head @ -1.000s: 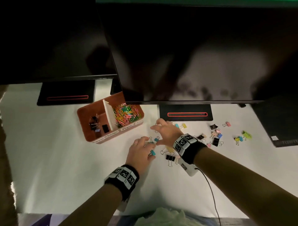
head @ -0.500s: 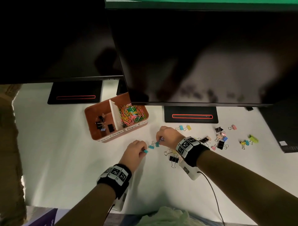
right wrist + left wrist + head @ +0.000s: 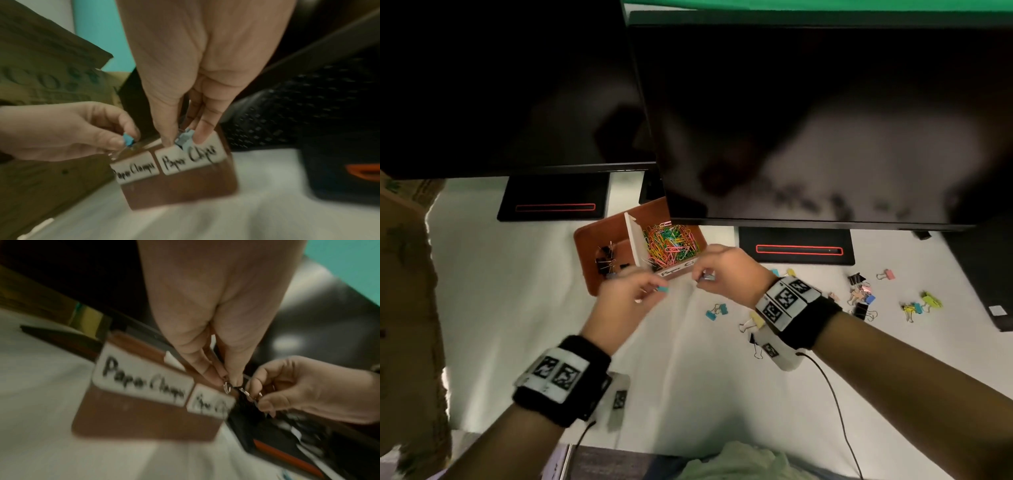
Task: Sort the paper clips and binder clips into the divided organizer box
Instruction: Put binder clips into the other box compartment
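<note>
The brown divided organizer box [image 3: 585,240] stands on the white table under the monitors, with black binder clips [image 3: 604,260] in its left part and coloured paper clips [image 3: 671,245] in its right part. My left hand [image 3: 625,298] is lifted in front of the box and pinches a teal binder clip [image 3: 663,290]. Just right of it, my right hand [image 3: 726,274] pinches a light blue binder clip [image 3: 184,138] at the box's front wall [image 3: 176,190]. Loose coloured binder clips [image 3: 859,294] lie on the table to the right.
Two dark monitors [image 3: 808,120] overhang the back of the table, their stands [image 3: 796,246] behind the box. A teal clip pair [image 3: 717,311] and a yellow clip [image 3: 755,320] lie near my right wrist. Cardboard [image 3: 404,308] is at the left edge.
Both hands have risen from the table and moved toward the organizer box, each carrying a small binder clip that it picked from the scatter.
</note>
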Demonstrator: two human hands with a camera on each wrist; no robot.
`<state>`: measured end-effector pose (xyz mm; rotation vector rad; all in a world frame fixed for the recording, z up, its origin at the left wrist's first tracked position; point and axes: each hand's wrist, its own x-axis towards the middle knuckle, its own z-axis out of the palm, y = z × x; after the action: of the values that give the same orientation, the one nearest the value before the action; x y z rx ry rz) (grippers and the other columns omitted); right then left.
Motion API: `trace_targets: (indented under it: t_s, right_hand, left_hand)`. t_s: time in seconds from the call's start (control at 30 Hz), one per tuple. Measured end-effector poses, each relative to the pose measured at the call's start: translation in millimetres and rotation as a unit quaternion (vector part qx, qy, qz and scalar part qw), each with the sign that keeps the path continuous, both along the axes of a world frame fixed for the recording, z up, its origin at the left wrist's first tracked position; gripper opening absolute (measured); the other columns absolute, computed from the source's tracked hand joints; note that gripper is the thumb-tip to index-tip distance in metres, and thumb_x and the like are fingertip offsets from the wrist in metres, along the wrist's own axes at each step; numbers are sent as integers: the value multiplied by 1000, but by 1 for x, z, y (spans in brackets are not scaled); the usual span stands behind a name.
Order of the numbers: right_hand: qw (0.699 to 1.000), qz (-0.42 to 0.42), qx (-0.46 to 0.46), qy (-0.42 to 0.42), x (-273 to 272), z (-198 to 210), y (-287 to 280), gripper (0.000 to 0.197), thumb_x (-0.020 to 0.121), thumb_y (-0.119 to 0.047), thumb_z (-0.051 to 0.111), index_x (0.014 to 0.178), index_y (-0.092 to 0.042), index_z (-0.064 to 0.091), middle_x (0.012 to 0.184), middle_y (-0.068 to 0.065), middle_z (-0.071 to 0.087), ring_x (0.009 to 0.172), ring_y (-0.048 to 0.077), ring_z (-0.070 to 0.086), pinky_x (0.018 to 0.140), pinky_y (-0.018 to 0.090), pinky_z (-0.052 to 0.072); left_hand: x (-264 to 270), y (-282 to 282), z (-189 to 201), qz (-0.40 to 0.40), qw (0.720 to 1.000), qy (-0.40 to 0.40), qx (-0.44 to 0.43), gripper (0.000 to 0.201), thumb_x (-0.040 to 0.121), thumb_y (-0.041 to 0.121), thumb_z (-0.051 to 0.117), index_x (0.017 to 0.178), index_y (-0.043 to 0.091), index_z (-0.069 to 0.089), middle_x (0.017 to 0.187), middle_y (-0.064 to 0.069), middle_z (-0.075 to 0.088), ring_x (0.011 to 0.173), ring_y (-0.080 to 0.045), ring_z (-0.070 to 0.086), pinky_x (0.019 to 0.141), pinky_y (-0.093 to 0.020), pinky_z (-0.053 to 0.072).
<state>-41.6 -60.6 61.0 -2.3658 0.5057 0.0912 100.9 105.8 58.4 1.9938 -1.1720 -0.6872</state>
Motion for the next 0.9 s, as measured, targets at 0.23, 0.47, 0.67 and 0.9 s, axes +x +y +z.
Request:
trace_targets:
  t_s: [0.23, 0.47, 0.67, 0.9]
  right_hand:
    - [997, 3, 31, -69, 97, 26, 39, 22, 84, -20, 67, 104, -12, 63, 106, 6, 57, 87, 13, 53, 84, 31, 50]
    - [997, -47, -22, -63, 49, 19, 18, 29, 86, -40, 61, 109, -23, 58, 107, -3, 57, 92, 14, 58, 81, 33, 52]
    - [986, -129, -53, 86, -67, -13, -36, 43, 82, -45, 64, 118, -23, 55, 117, 0, 55, 112, 19, 54, 98, 37, 45]
    - [966, -171, -9, 193, -118, -32, -47, 67, 75, -52, 69, 131, -25, 45, 136, -1, 45, 122, 21, 46, 103, 37, 41]
  left_hand:
    - [71, 1, 22, 171, 985, 19, 5, 16, 91, 16, 56, 102, 17, 67, 97, -2, 69, 91, -12, 64, 85, -21, 51]
    - [38, -4, 38, 101, 992, -30, -72, 22, 94, 14, 48, 108, 21, 63, 105, 4, 61, 93, -5, 60, 79, -19, 51]
    - [-34, -21, 0, -121, 992, -26, -34, 27, 89, 18, 58, 114, 28, 58, 115, 12, 51, 106, -1, 51, 93, -27, 47]
    - [-75, -41, -67, -306, 936, -107, 141, 59, 88, 13, 55, 139, 34, 35, 156, 5, 12, 141, -15, 15, 115, -29, 18]
